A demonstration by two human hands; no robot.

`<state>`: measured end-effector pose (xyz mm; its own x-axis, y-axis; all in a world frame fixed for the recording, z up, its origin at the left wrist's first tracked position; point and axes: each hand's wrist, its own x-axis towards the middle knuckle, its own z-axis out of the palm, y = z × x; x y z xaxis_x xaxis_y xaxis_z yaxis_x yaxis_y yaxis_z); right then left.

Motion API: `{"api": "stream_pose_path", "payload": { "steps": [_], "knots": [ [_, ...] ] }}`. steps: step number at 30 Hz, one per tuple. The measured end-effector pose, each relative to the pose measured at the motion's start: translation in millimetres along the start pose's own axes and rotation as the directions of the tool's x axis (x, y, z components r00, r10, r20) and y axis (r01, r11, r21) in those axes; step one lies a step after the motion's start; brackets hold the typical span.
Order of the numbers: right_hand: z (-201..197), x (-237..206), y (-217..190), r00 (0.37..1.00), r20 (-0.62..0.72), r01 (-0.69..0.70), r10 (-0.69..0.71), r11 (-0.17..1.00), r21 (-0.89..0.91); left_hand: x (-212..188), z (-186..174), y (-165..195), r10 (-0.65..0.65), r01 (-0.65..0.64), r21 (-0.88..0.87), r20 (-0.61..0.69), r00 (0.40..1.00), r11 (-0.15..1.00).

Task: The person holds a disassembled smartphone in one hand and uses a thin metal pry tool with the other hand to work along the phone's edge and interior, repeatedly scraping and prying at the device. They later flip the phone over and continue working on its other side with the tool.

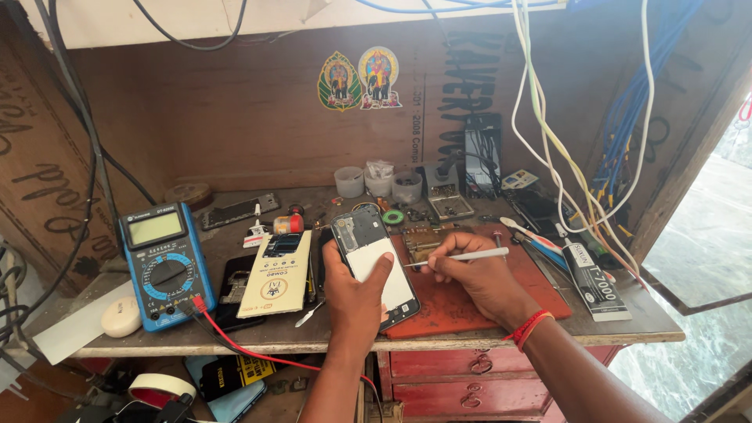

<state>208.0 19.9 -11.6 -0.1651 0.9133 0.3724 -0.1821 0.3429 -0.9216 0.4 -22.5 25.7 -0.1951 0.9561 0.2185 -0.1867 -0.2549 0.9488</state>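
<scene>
Gripping an opened black smartphone with its back cover off and a white battery showing [374, 265], the left hand [354, 301] wraps fingers around the long edges, thumb pressed on the battery face, holding the handset tilted above a red rubber work mat [470, 305]. The right hand [478, 278] pinches a slim white stylus-like tool [462, 256] between closed fingertips, its tip just beside the phone's right edge. A red thread band [529, 326] circles that wrist.

The phone looks light, thin and stiff yet fragile — bare boards and battery are best left alone, so the side rails seem the safest hold; the smooth casing may be slippery.

Around it, the worn wooden bench [313, 335] is crowded: a blue digital multimeter [165, 264] with a red lead [235, 342] at the left, a cream-coloured flat parts box [276, 274] near the phone, small clear plastic tubs [378, 183] at the back, a black-and-white glue tube [593, 280] to the right. Brown board walls close in — white and blue cables [548, 133] hang overhead.
</scene>
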Motion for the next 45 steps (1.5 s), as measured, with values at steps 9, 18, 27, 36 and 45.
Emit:
{"api": "stream_pose_path", "payload": {
  "steps": [9,18,27,36,45],
  "knots": [
    [8,-2,-9,0.999,-0.019,-0.033,0.033,0.999,-0.006,0,-1,1,0.02,-0.019,-0.053,0.021,1.0,0.998],
    [8,-1,-7,1.0,0.004,0.004,-0.004,1.0,-0.021,-1,-2,0,0.031,-0.031,-0.015,0.014,0.999,0.999],
    [3,-1,0,1.0,0.024,0.006,-0.007,0.999,0.033,0,-2,0,0.023,-0.021,-0.036,0.047,0.999,0.999],
    [7,-2,-7,0.999,-0.045,-0.001,0.006,0.994,0.112,-2,-2,4,0.036,-0.034,-0.028,0.075,0.997,0.999],
    [12,-6,-15,0.994,-0.101,0.034,-0.041,0.997,-0.065,3,-2,-10,0.11,-0.106,-0.086,0.046,0.993,0.991]
  ]
}}
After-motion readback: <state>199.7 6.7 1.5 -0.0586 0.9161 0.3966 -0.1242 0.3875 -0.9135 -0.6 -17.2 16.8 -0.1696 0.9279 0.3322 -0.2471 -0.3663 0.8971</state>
